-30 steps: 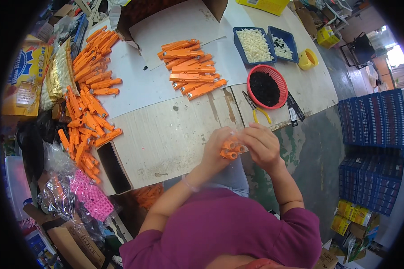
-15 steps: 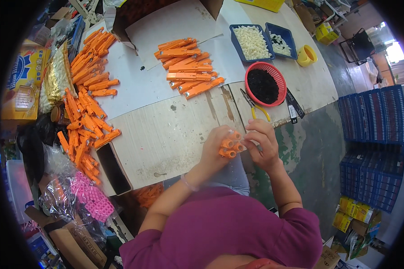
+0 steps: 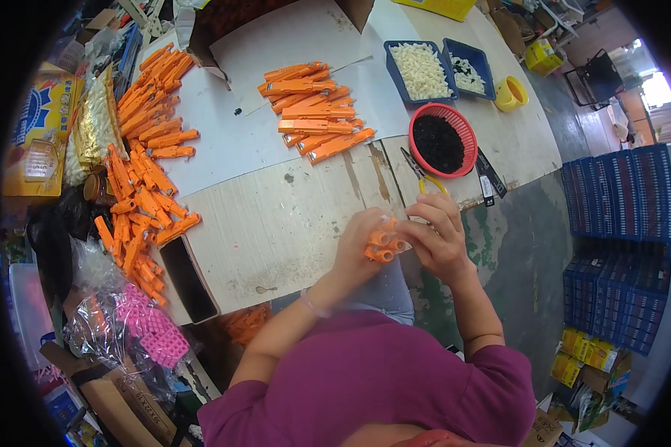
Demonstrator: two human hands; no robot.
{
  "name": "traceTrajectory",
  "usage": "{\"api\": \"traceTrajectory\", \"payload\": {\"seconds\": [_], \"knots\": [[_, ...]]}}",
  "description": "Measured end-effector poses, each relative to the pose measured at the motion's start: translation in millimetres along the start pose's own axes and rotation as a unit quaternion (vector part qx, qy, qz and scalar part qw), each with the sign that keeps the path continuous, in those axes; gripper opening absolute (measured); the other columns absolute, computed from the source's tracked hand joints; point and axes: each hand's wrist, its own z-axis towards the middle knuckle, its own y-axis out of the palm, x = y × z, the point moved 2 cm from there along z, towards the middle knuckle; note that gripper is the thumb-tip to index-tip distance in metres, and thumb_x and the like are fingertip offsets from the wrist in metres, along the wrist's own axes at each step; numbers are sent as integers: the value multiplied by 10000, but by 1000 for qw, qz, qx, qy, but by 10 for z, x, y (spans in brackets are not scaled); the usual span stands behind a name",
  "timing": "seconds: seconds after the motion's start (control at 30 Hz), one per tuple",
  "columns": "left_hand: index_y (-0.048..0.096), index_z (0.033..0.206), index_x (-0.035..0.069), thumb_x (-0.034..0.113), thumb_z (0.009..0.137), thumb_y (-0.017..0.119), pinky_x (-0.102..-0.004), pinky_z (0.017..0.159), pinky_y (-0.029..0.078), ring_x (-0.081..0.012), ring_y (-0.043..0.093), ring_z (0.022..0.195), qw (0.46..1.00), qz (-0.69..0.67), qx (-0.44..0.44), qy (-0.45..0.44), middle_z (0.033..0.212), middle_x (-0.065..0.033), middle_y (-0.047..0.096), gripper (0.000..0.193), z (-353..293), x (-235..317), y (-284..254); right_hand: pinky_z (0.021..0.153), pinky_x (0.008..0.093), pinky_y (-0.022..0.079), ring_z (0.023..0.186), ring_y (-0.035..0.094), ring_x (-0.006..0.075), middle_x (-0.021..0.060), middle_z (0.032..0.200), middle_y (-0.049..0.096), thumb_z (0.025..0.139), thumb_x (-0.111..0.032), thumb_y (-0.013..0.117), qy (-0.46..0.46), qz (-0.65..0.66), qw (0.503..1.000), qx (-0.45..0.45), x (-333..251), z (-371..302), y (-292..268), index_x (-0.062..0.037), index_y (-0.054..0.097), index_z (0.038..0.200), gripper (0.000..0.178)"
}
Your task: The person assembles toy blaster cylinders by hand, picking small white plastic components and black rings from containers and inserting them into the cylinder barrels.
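Note:
Several orange plastic tubes (image 3: pixel 380 253) are bunched in my left hand (image 3: pixel 356 249), their round hollow ends turned toward my right hand (image 3: pixel 441 240). The right thumb and fingers are pinched together right at the upper tube ends; whatever they hold is too small or hidden to make out. Both hands are over the table's front edge. On the white paper ahead lies a pile of similar orange pieces (image 3: pixel 317 112). A larger heap of orange pieces (image 3: pixel 149 179) spreads down the left side. Nearest the right hand are yellow-handled pliers (image 3: pixel 425 175).
A red basket (image 3: pixel 466 134) of small black parts sits beyond the pliers. Behind it stand blue trays (image 3: pixel 397 71) with white pieces and a yellow cup-like holder (image 3: pixel 511 93). A black phone (image 3: pixel 188 279) lies at the left front edge. An open carton (image 3: pixel 276 22) is at the back.
My right hand has moved slightly left, its fingertips now against the tube ends. The left hand keeps its hold on the orange tubes, nearly still.

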Motion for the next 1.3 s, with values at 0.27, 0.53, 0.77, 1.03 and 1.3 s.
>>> {"api": "traceTrajectory", "payload": {"seconds": [0.27,0.53,0.77,1.03,1.3], "knots": [[454,1214,93,42,602,787,-420,844,460,-375,548,1010,999,-27,8,-26,1138,-164,543,698,-21,-19,15,953,428,404,1079,499,250,46,1012,553,700,-105,688,29,-14,998,-62,-50,126,-69,-100,607,848,169],[452,1221,93,28,587,785,-421,846,460,-376,544,1020,999,-35,6,-25,1146,-165,540,719,-18,-16,14,944,416,399,1082,497,271,68,1018,551,702,-98,701,55,12,997,-52,-26,94,-52,-78,596,897,223],[434,1229,77,29,665,762,-390,829,482,-330,572,974,1000,14,9,-14,1106,-155,551,654,-8,48,-56,929,408,402,1066,511,306,101,1048,572,734,-94,696,105,82,990,-38,-14,29,-18,-46,600,973,262],[549,1153,126,157,734,617,-467,836,417,-278,527,951,857,484,-94,152,1012,-111,541,425,566,431,-1104,918,413,408,1041,529,319,110,1033,583,777,-90,683,156,84,984,30,71,-207,-94,-41,601,986,229],[554,1122,128,165,742,610,-424,862,397,-242,513,901,756,596,-228,145,942,-81,522,386,509,52,-1429,898,409,420,1035,534,314,108,1018,586,772,-81,686,139,104,984,35,-43,-139,15,-36,614,950,197]]}}
